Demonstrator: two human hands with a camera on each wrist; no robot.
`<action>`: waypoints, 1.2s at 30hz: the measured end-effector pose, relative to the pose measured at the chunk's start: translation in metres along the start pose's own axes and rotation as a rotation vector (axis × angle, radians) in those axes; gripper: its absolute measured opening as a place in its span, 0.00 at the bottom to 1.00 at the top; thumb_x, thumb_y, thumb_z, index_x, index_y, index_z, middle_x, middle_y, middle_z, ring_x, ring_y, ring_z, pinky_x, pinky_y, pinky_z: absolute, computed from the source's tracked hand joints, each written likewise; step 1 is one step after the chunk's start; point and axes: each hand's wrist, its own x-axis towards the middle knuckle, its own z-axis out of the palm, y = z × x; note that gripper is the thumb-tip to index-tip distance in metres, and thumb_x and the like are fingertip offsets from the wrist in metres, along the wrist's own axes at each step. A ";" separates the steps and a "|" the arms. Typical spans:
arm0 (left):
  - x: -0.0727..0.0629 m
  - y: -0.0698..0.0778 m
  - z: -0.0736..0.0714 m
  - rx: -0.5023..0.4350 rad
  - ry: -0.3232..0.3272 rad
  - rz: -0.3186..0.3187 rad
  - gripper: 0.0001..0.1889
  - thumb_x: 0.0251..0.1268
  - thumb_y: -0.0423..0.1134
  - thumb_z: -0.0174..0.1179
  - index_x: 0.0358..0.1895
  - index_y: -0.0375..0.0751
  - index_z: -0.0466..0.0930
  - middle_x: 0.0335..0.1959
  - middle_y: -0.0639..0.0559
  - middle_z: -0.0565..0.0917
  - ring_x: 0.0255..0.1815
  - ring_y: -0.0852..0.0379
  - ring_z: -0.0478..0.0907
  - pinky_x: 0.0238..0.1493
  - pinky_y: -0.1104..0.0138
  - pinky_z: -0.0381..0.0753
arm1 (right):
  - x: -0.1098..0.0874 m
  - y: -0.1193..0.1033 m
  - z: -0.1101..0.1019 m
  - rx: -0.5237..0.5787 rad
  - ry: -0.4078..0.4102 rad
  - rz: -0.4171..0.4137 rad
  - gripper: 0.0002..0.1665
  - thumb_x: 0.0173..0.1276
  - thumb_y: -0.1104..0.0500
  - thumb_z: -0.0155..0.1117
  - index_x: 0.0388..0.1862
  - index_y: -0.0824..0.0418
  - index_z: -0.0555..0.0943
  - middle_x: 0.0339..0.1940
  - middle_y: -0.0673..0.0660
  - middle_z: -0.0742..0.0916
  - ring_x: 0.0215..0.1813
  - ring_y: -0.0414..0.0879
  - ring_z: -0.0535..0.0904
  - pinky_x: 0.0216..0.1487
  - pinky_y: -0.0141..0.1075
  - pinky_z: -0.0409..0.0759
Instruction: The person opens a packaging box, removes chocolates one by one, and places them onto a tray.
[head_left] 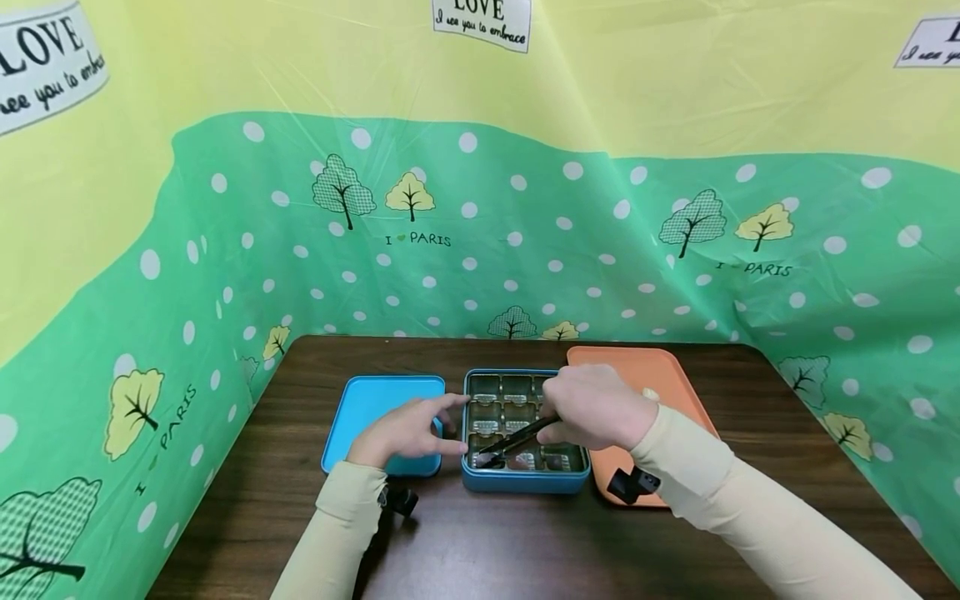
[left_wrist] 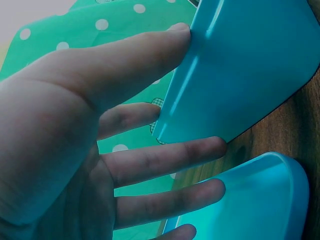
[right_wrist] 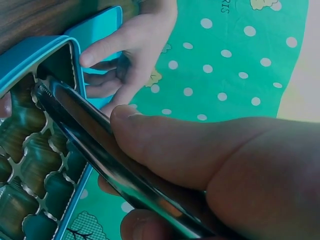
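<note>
A blue tin (head_left: pixel 525 482) holds a clear plastic insert divided into rows of compartments. Dark metal tongs (head_left: pixel 521 437) reach into the front left compartment, gripped by my right hand (head_left: pixel 596 404) over the tin's right side. Thumb and fingers press along the tongs (right_wrist: pixel 125 175) in the right wrist view, and the two tips are close together at the insert. My left hand (head_left: pixel 405 429) is spread at the tin's left wall, its thumb (left_wrist: pixel 175 37) touching the rim in the left wrist view. A small reddish piece (head_left: pixel 522 460) lies in the front middle compartment.
Left of the tin lies a blue lid (head_left: pixel 360 408), partly under my left hand. An orange tray (head_left: pixel 678 383) lies to the right beneath my right forearm, with a small pale piece (head_left: pixel 650 394) beside the sleeve. A printed cloth (head_left: pixel 510 208) hangs behind the brown table (head_left: pixel 487 550).
</note>
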 end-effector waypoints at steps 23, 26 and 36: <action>0.000 0.000 -0.001 0.015 -0.005 0.008 0.43 0.66 0.56 0.72 0.81 0.51 0.66 0.54 0.50 0.87 0.56 0.47 0.82 0.57 0.47 0.81 | -0.011 0.006 -0.012 0.065 0.053 -0.028 0.40 0.65 0.47 0.79 0.09 0.44 0.57 0.12 0.39 0.52 0.15 0.35 0.49 0.22 0.32 0.44; 0.000 0.000 -0.001 0.008 -0.005 0.013 0.43 0.66 0.56 0.72 0.81 0.50 0.66 0.53 0.49 0.87 0.57 0.47 0.82 0.57 0.47 0.81 | -0.015 0.008 -0.016 0.063 0.077 -0.020 0.34 0.64 0.47 0.80 0.09 0.43 0.66 0.11 0.38 0.56 0.15 0.35 0.53 0.21 0.32 0.47; 0.000 -0.002 -0.001 0.010 -0.004 0.015 0.42 0.66 0.55 0.73 0.81 0.50 0.66 0.52 0.50 0.87 0.56 0.48 0.83 0.56 0.48 0.82 | -0.025 0.015 -0.028 0.038 0.142 -0.073 0.28 0.65 0.48 0.79 0.10 0.39 0.74 0.11 0.35 0.58 0.14 0.31 0.57 0.20 0.30 0.50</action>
